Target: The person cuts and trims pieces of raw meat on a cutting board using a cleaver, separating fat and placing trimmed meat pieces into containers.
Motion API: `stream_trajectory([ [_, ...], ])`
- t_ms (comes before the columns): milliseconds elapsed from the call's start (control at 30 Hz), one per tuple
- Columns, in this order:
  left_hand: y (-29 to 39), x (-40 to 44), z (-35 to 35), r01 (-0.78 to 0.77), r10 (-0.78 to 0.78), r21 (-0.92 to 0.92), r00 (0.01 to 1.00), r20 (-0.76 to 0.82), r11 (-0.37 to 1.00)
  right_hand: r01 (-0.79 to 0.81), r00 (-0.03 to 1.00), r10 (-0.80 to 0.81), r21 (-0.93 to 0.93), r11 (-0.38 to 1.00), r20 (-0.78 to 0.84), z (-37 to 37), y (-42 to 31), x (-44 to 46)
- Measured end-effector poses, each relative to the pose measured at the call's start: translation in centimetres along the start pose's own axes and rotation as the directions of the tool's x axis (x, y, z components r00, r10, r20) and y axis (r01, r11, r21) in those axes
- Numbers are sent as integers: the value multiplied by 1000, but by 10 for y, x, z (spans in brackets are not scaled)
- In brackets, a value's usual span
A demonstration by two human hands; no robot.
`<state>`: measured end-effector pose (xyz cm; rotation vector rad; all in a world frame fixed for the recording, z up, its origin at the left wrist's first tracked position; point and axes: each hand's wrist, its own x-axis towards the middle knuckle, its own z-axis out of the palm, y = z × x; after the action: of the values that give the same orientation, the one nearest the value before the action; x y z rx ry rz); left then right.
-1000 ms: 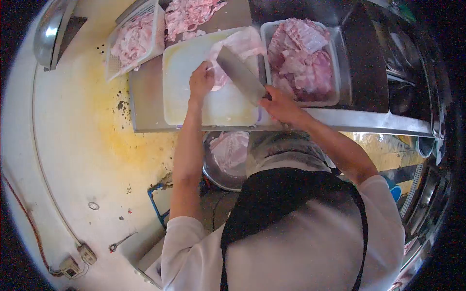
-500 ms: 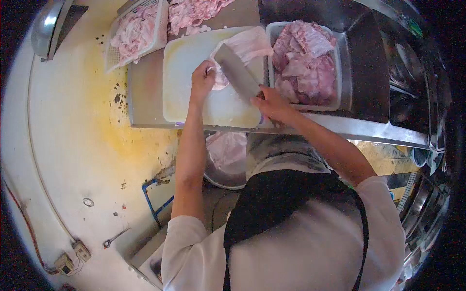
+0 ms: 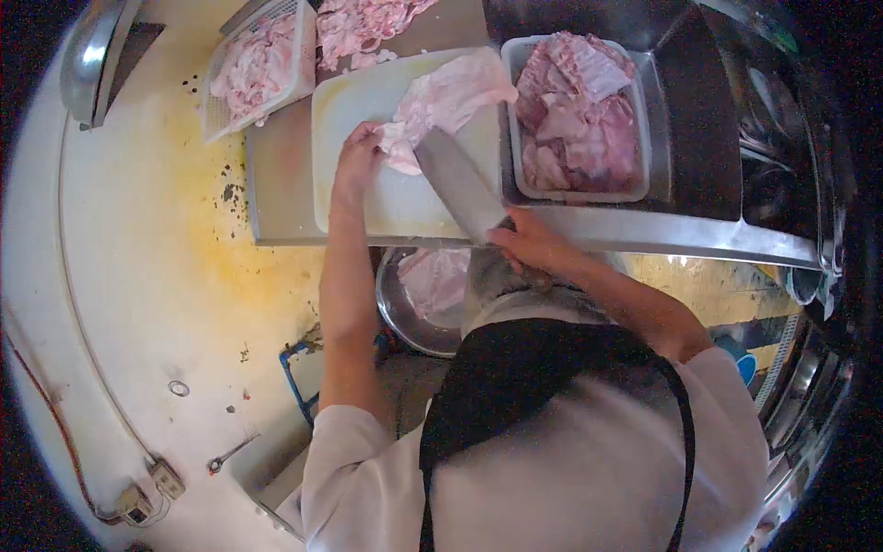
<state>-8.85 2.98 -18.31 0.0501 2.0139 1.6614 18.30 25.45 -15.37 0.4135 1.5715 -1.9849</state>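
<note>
On the white cutting board (image 3: pixel 359 207) lies a long, pale pink piece of raw meat (image 3: pixel 451 95), stretching from the board's far right corner toward its middle. My left hand (image 3: pixel 359 152) pinches the near left end of this piece. In my right hand (image 3: pixel 529 241) is a cleaver (image 3: pixel 457 184), gripped by its handle near the board's front edge. Its broad blade slants up and left, with the tip close to the meat's near edge; I cannot tell whether the two touch.
A white tub (image 3: pixel 646 175) of darker raw meat stands right of the board. A white basket (image 3: pixel 303 46) of pale trimmings is at the back left, beside a meat pile (image 3: pixel 359 28) on the steel table (image 3: pixel 285 193). Below the table edge, a metal bowl (image 3: pixel 394 313) holds more meat.
My left hand has moved left and slightly down, holding the meat's end. The cleaver has drawn back toward me, uncovering more of the meat.
</note>
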Motion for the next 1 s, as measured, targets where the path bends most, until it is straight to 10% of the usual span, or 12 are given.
stream_trajectory([
  [67,-16,20,-35,-9,19,492,1000,-16,871,10,996,-12,-20,1000,-93,-3,-10,-22],
  [167,25,-32,12,-609,611,723,720,330,326,71,973,-75,-26,997,-217,0,-7,-18],
  [267,32,-70,35,-584,404,785,782,475,206,144,945,-152,-50,988,-289,13,17,7],
  [1000,7,-22,-12,-716,464,512,698,546,475,277,827,-281,-81,957,-486,88,1,41],
])
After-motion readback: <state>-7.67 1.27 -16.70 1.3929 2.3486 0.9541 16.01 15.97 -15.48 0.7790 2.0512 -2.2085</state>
